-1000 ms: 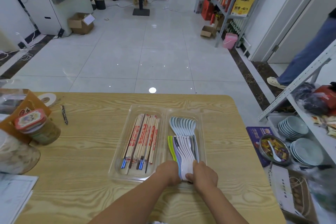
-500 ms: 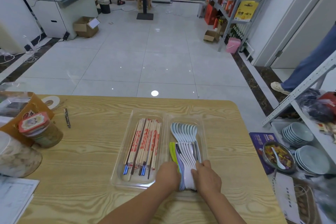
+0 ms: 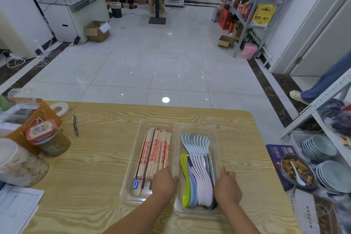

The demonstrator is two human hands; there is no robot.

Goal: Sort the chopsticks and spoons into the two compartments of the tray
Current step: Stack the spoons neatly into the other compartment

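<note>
A clear two-compartment tray (image 3: 197,126) lies on the wooden table. Its left compartment holds several chopsticks (image 3: 154,153), most in red-printed paper sleeves. Its right compartment holds a row of overlapping spoons (image 3: 199,167), pale blue at the far end, white, lilac and green at the near end. My left hand (image 3: 164,182) rests over the near end of the chopsticks beside the divider, fingers loosely bent. My right hand (image 3: 227,186) sits at the right wall of the spoon compartment, next to the spoons, with fingers loosely curled. Neither hand holds anything.
At the table's left stand a jar with a red lid (image 3: 47,139), a brown box (image 3: 30,119), a pale bowl (image 3: 19,165), a pen (image 3: 75,125) and papers (image 3: 17,207). Stacked dishes (image 3: 322,150) sit on a shelf at the right, where a person's leg (image 3: 322,81) shows.
Both hands were pressed together on the near ends of the spoons. They have let go and moved apart, left hand toward the chopsticks, right hand to the tray's right wall.
</note>
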